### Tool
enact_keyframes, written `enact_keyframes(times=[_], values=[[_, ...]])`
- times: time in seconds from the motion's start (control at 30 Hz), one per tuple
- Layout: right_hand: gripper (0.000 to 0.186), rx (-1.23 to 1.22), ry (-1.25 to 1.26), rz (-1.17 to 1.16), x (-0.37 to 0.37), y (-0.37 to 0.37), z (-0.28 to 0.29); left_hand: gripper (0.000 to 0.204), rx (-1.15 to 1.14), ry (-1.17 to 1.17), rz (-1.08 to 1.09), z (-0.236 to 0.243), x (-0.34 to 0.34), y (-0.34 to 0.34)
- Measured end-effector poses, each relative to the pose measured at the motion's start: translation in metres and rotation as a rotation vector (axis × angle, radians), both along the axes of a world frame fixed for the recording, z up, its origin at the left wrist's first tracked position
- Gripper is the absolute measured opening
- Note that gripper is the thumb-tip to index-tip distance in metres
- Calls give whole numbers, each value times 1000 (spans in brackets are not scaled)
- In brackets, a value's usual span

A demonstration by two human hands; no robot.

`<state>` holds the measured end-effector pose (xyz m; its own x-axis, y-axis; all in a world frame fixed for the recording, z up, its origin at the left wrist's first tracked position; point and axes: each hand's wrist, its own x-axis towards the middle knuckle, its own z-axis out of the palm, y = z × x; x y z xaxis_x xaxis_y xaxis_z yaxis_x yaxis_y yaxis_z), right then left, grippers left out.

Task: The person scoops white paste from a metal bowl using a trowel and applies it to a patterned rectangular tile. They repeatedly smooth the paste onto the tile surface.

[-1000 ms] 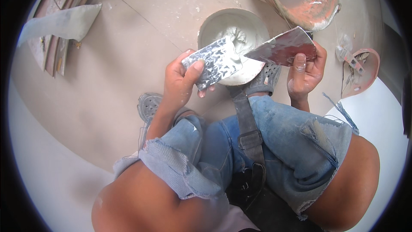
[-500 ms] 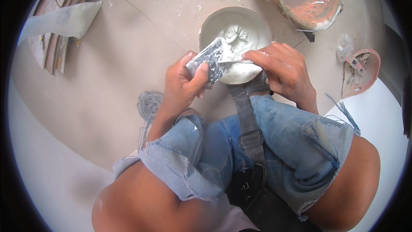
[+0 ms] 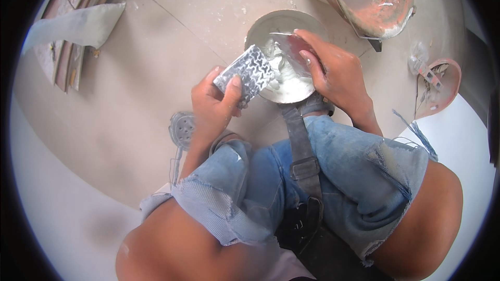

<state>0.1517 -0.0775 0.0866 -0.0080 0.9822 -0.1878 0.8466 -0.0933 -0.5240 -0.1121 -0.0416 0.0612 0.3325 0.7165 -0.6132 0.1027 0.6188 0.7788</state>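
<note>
My left hand (image 3: pixel 212 105) is closed round a small flat rectangular slab (image 3: pixel 246 74), its thumb pressed on the upper face. White paste lies in wavy ridges across that dark grey face. The slab is tilted over the left edge of a round bucket (image 3: pixel 259 27). Thick white paste (image 3: pixel 294 82) lies inside the bucket. My right hand (image 3: pixel 339 70) grips a thin, flat scraper (image 3: pixel 291 52) by its right side. Its blade slants over the paste, and a reddish tint shows on it. The scraper's far side is hidden by my fingers.
An orange, paste-stained tub (image 3: pixel 400 18) stands at the far right. Beyond my right knee lies a cut container (image 3: pixel 450 80) with scraps. Long strips (image 3: pixel 66 67) and a translucent sheet (image 3: pixel 86 25) lie at the far left. A perforated grey shoe (image 3: pixel 182 127) is on the tiled floor.
My right hand has lifted the scraper off the slab and turned its blade up over the bucket. My left hand has moved slightly left with the slab, showing more of its ridged face.
</note>
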Motion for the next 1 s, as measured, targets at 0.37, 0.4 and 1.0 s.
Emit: enact_keyframes(times=[0.37, 0.4, 1.0], values=[[37, -234, 278, -339, 17, -12, -1, 33, -8, -80, -168, -3, 7, 9], [36, -195, 414, -381, 23, -16, -12, 33, -3, -90, -191, -3, 8, 10], [29, -180, 1421, -794, 2, -10, -48, 32, -259, -361, -204, -9, 9, 20]])
